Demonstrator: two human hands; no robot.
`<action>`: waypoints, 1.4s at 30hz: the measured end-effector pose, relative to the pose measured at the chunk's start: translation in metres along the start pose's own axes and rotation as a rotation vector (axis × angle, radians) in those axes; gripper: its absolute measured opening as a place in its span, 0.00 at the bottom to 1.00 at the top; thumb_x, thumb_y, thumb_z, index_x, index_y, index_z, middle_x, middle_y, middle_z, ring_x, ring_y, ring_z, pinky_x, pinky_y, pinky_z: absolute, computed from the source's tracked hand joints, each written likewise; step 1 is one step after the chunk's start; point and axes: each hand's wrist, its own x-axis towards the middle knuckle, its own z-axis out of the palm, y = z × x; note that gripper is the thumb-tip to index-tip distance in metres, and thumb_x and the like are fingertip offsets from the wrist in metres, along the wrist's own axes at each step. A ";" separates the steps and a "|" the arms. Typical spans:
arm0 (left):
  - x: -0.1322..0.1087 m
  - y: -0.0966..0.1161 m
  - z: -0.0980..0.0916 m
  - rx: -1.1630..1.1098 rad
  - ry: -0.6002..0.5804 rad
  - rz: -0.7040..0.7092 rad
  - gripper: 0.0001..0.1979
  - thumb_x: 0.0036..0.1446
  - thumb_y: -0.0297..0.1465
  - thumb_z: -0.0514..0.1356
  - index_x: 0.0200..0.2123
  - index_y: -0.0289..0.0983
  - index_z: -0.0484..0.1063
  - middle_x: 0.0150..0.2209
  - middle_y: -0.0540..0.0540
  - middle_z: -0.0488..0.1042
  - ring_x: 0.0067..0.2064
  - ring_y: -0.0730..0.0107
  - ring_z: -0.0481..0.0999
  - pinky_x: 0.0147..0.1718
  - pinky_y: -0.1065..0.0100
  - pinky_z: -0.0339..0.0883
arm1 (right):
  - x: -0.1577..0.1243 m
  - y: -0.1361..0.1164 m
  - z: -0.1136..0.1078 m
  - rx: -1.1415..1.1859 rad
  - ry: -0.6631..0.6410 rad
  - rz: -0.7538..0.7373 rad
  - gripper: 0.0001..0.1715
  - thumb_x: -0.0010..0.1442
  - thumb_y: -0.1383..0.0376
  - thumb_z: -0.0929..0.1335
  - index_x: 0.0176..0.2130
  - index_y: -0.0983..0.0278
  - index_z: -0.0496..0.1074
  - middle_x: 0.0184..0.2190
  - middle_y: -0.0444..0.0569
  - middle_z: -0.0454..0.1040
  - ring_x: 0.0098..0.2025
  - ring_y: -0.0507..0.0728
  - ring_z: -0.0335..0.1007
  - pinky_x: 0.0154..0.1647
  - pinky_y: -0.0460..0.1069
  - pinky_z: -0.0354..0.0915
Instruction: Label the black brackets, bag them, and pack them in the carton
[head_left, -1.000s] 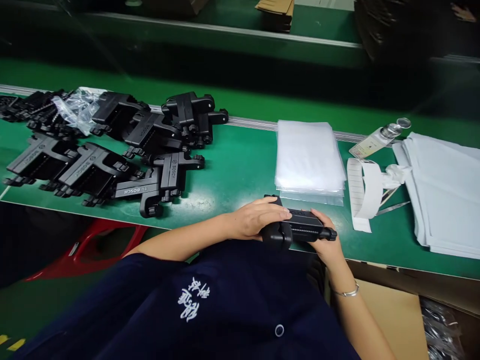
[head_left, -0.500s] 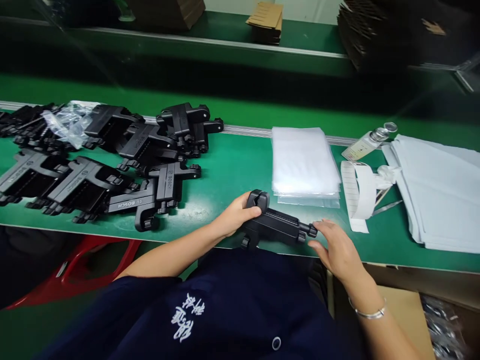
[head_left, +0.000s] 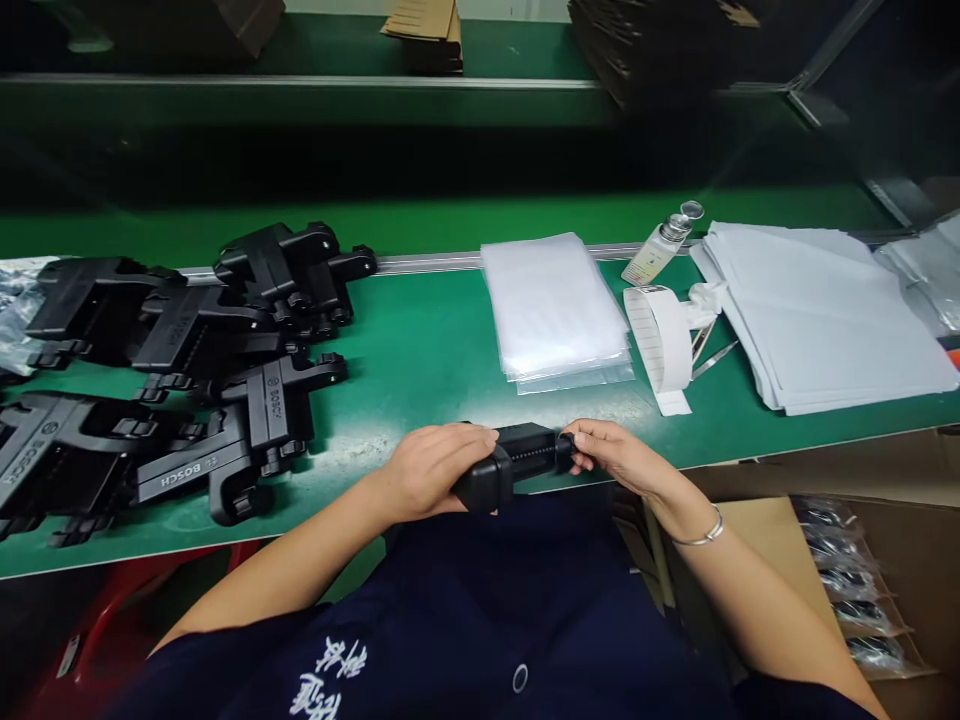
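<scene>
A black plastic clamp bracket (head_left: 529, 450) is held near the bench's front edge, close to my body. My left hand (head_left: 442, 465) wraps over its thicker left end, the fingers across the top. At the other end, my right hand (head_left: 604, 448) pinches the small black knob (head_left: 564, 452) between thumb and fingers. Several similar black brackets, some marked BOSCH (head_left: 274, 405), lie piled on the left of the bench. Behind the held bracket is a stack of clear plastic bags (head_left: 555, 310).
On the right stand a bottle with a metal top (head_left: 656, 250), a curled strip of white labels (head_left: 664, 345), tweezers (head_left: 714, 360) and a stack of white sheets (head_left: 832, 320). Below the bench, an open carton (head_left: 772, 560) holds bagged black parts. A red chair (head_left: 127, 620) is at lower left.
The bracket has been turned over in my left hand, which now covers its top. My right hand has closed from loose fingers to a pinch on the knob. The view has swung right.
</scene>
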 end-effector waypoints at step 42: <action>0.047 -0.011 0.025 -1.143 0.739 -0.728 0.29 0.55 0.53 0.59 0.48 0.34 0.71 0.43 0.42 0.78 0.44 0.60 0.78 0.45 0.63 0.70 | 0.026 0.002 0.058 -0.170 0.495 -0.613 0.28 0.61 0.52 0.67 0.58 0.55 0.65 0.49 0.51 0.73 0.46 0.59 0.73 0.45 0.57 0.73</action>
